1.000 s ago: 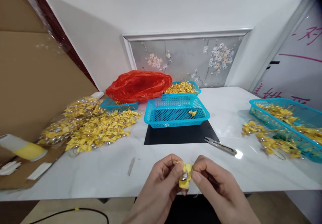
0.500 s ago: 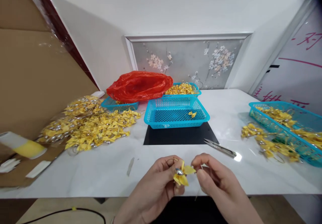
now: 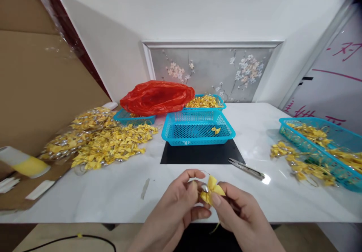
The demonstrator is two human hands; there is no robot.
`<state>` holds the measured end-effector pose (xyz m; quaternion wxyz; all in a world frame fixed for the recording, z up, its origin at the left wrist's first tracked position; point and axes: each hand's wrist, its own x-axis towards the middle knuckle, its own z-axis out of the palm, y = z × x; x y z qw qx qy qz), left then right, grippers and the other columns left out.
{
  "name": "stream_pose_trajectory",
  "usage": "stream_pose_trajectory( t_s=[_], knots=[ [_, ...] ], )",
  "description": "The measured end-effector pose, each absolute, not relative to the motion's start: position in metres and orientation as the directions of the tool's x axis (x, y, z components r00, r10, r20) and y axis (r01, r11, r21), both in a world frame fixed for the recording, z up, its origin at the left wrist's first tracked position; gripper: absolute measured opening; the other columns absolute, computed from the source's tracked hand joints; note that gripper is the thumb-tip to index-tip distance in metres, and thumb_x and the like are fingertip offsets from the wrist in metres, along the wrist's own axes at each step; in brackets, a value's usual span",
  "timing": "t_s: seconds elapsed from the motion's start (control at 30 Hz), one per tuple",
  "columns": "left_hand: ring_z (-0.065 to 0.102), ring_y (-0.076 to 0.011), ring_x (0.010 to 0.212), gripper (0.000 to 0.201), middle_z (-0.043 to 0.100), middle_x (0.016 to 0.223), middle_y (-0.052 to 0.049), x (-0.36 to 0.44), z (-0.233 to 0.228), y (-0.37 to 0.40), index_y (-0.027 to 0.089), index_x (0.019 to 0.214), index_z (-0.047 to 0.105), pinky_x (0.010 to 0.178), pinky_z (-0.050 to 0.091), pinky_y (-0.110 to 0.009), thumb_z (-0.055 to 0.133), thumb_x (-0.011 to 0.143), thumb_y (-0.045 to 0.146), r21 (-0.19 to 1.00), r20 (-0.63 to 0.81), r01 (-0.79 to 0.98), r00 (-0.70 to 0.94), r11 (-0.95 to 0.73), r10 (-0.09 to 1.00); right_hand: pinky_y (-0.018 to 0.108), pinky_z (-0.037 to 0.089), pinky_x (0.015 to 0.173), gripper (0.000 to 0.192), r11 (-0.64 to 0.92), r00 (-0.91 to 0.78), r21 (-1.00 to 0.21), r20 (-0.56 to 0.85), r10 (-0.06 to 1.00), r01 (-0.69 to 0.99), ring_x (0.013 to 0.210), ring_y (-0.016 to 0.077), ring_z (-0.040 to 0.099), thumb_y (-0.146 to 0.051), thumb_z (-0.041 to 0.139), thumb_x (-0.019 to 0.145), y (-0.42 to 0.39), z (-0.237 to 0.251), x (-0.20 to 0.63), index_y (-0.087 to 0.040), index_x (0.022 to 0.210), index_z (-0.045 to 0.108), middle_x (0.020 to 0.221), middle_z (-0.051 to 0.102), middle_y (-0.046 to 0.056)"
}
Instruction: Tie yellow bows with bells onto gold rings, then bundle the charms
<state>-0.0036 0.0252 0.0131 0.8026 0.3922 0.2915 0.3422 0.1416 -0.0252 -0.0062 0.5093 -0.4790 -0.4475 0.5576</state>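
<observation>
Holding a small yellow bow [image 3: 211, 191] between them, both hands met low in the middle of the frame, just above the near edge of the white table [image 3: 113, 191]. The left hand [image 3: 181, 206] rose from the bottom edge with its fingers curled, thumb and forefinger forming a grip clamped on the left side of the bow, where a small silver bead showed. The right hand [image 3: 240, 216] came in from the lower right, its grip likewise pinched on the bow's right wing, thumb on top. A thin gold thread trailed below the hands. Beyond them, at mid-frame, a pair of snips [image 3: 247, 168] lay on the table beside a black mat [image 3: 198, 155], and a blue basket [image 3: 198, 129] on that mat held one yellow bow. A red plastic bag [image 3: 157, 96] sat behind it, upper centre. A heap of yellow bows [image 3: 104, 142] spread across the left of the frame, and another blue basket [image 3: 325, 139] with more bows stood at the right edge.
</observation>
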Motion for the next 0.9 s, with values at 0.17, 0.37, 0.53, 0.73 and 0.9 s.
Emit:
stream_pose_trajectory(
  t_s=[0.17,0.37,0.53,0.73,0.9],
  knots=[
    [0.059,-0.0158,0.084,0.036,0.066,0.091,-0.002,-0.002,0.009,0.016,0.022,0.103,0.060,0.078,0.049,-0.029,0.079,0.074,0.031,0.903,-0.202,-0.258,0.451,0.344,0.869,0.023,0.028,0.050,0.042,0.010,0.066,-1.000,0.008,0.998,-0.028,0.056,0.0104,0.030,-0.057,0.054,0.087,-0.026,-0.013,0.135,-0.018,0.072,0.050,0.063,0.036,-0.004],
    [0.054,-0.0088,0.067,0.022,0.065,0.078,0.001,-0.002,0.011,0.017,0.020,0.096,0.060,0.067,0.045,-0.022,0.074,0.079,0.025,0.886,-0.234,-0.272,0.435,0.375,0.870,0.025,0.036,0.057,0.035,0.091,0.025,-0.984,0.096,0.995,0.152,0.062,0.0128,0.041,-0.049,0.049,0.092,-0.028,-0.013,0.139,-0.019,0.074,0.052,0.068,0.045,-0.002],
    [0.050,-0.0057,0.059,0.021,0.062,0.074,0.002,-0.005,0.013,0.019,0.018,0.092,0.058,0.060,0.041,-0.019,0.074,0.079,0.020,0.811,-0.296,-0.310,0.514,0.496,0.805,0.026,0.036,0.058,0.031,0.205,-0.044,-0.964,0.200,0.979,0.167,0.063,0.0138,0.044,-0.041,0.044,0.096,-0.028,-0.015,0.144,-0.019,0.076,0.055,0.071,0.049,0.001],
    [0.056,-0.0099,0.072,0.025,0.064,0.081,0.001,-0.007,0.018,0.016,0.021,0.098,0.059,0.070,0.046,-0.023,0.072,0.082,0.034,0.912,-0.178,-0.242,0.495,0.332,0.850,0.026,0.031,0.053,0.026,0.239,0.030,-0.949,0.250,0.968,0.204,0.059,0.0122,0.039,-0.034,0.047,0.095,-0.030,-0.022,0.140,-0.020,0.074,0.050,0.069,0.039,-0.002],
    [0.059,-0.0120,0.077,0.027,0.066,0.085,0.000,-0.008,0.019,0.014,0.021,0.097,0.058,0.068,0.047,-0.023,0.076,0.078,0.030,0.946,-0.148,-0.182,0.492,0.267,0.858,0.026,0.029,0.052,0.028,0.230,0.049,-0.958,0.241,0.969,0.169,0.057,0.0119,0.037,-0.035,0.048,0.095,-0.032,-0.019,0.136,-0.020,0.072,0.052,0.068,0.039,-0.002]
  ],
)
